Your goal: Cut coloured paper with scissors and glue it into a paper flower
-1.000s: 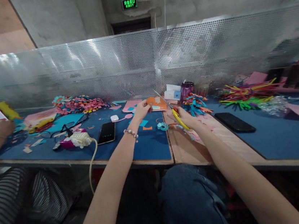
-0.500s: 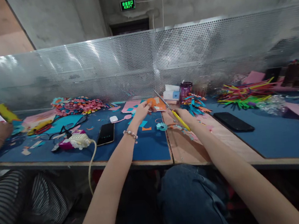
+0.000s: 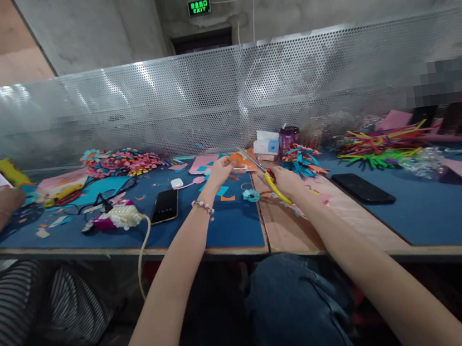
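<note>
Pinched in my left hand (image 3: 223,169) is an orange paper piece (image 3: 236,159), partly hidden by my fingers. My right hand (image 3: 281,182) is closed round the yellow handle of a pair of scissors (image 3: 276,190). The metal blades point up and to the left, close to the orange piece; whether they touch it I cannot make out. Below my hands lies a small teal paper flower (image 3: 251,194) on the blue mat. Paper cut-offs, teal and orange, are scattered beside my left wrist.
On the left are a black phone (image 3: 165,206), a glue gun (image 3: 116,218) with its cable, and a pile of colourful pieces (image 3: 124,163). On the right lie another phone (image 3: 362,188) and bright pipe cleaners (image 3: 383,143). A co-worker's hands (image 3: 1,204) hold a phone at far left.
The scissors have turned slightly in my right hand, and more of their handle now shows. My left hand keeps the orange piece, nearly in place.
</note>
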